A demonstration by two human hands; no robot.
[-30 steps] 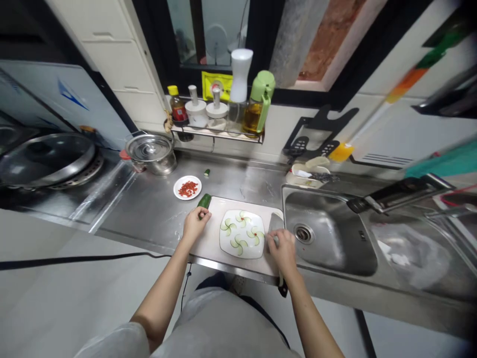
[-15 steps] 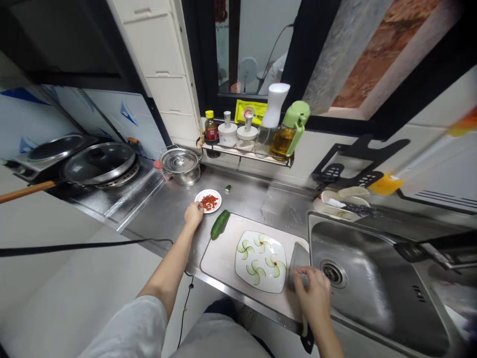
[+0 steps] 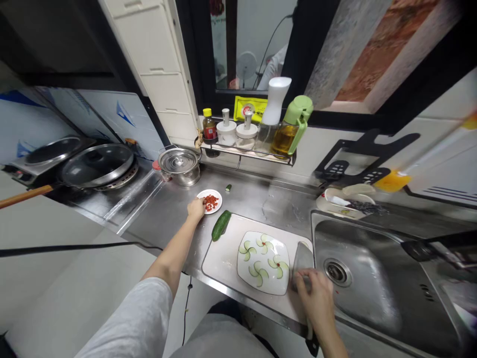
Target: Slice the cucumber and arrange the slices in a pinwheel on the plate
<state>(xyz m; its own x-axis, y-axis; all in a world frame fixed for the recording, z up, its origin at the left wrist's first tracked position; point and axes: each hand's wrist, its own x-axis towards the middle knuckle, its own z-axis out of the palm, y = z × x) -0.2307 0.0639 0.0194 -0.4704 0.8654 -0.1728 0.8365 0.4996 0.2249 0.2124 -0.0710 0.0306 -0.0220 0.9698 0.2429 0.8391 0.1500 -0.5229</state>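
My left hand (image 3: pixel 196 210) reaches to the near left rim of a small white dish (image 3: pixel 217 195) that holds chopped red pieces (image 3: pixel 211 202). Its fingertips are pinched together at the pieces; what lies between them is hidden. Above the right side of the cutting board (image 3: pixel 219 263), my right hand (image 3: pixel 316 293) is curled with thumb and forefinger drawn together, partly covering a kitchen knife (image 3: pixel 303 256). A white square plate (image 3: pixel 264 261) on the board carries several pinwheels of thin green-edged slices. Red bits mark the middle of some. A cucumber (image 3: pixel 221 225) rests at the board's left edge.
A cucumber end (image 3: pixel 228 188) lies behind the dish. The sink (image 3: pixel 365 293) is at the right, a lidded steel pot (image 3: pixel 181 166) at the back left. Further left stands a wok (image 3: pixel 97 166) with a wooden handle. Above the counter runs a seasoning rack (image 3: pixel 249 151).
My left hand has moved slightly further over the dish, its fingertips now at the red pieces. My right hand stays by the knife. The whole view has shifted a little.
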